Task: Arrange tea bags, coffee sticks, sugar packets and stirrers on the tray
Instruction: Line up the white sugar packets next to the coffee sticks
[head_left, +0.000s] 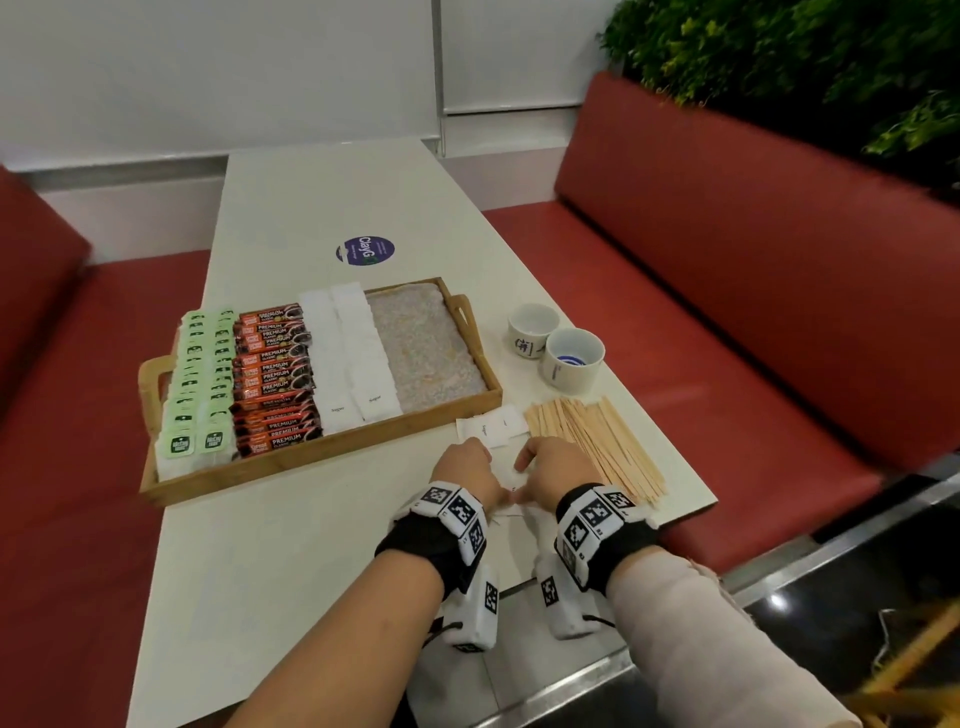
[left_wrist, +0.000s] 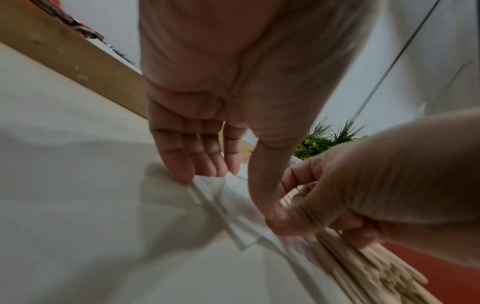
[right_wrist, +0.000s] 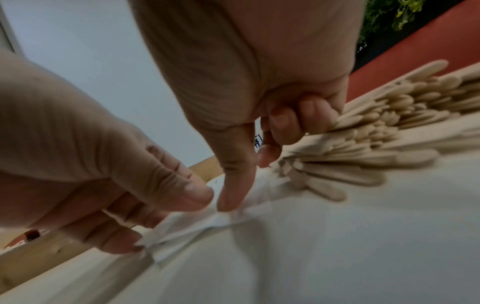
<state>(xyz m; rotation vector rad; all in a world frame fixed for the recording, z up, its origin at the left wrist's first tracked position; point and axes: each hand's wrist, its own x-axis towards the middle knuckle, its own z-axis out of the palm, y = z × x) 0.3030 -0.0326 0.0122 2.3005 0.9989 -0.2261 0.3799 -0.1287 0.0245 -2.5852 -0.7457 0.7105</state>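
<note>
A small stack of white sugar packets (head_left: 504, 470) lies on the table just in front of the wooden tray (head_left: 322, 457). My left hand (head_left: 480, 457) grips the stack (left_wrist: 239, 216), fingers on its left edge and thumb on the other side. My right hand (head_left: 524, 462) meets it from the right, thumb pressed on the packets (right_wrist: 187, 228) and fingers curled beside the wooden stirrers (head_left: 592, 441). On the tray lie rows of green tea bags (head_left: 200, 374), orange coffee sticks (head_left: 272, 379) and two rows of sugar packets (head_left: 348, 358). The tray's right section is bare.
Loose sugar packets (head_left: 493, 428) lie between my hands and the tray's front rim. Two white cups (head_left: 571, 356) stand behind the stirrers near the table's right edge. Red benches flank the table, with plants at the far right.
</note>
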